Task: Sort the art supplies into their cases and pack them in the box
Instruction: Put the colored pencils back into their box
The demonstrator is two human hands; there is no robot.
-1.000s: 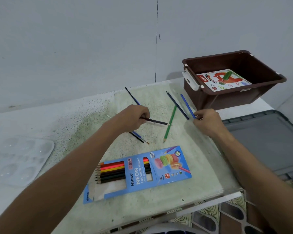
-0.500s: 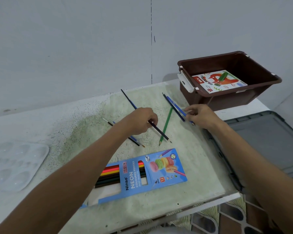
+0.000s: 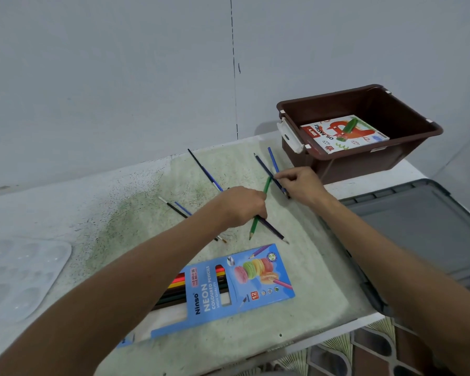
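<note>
Loose coloured pencils lie scattered mid-surface. The left hand (image 3: 243,206) has its grip curled round a green pencil (image 3: 259,210) and a dark purple pencil (image 3: 273,231); both tips jut out below the fist toward the near edge, crossing each other. The right hand (image 3: 300,184) pinches a dark navy pencil (image 3: 263,166) and a bright blue pencil (image 3: 273,160) between thumb and fingertips, the shafts fanning away toward the wall. The green pencil's upper end reaches up just beside this grip.

A blue-handled paintbrush (image 3: 202,169) lies left of the hands, two thinner brushes (image 3: 178,208) passing under the left forearm. The blue cardboard pencil case (image 3: 228,286), printed with macarons, lies flat near the front edge, part filled. The brown plastic box (image 3: 364,161) stands at the far right, an oil pastels pack (image 3: 342,132) inside.

The surface (image 3: 296,294) is white, stained green and speckled. A clear plastic palette (image 3: 19,275) sits far left, a grey lid (image 3: 423,229) right. The wall behind is pale grey.
</note>
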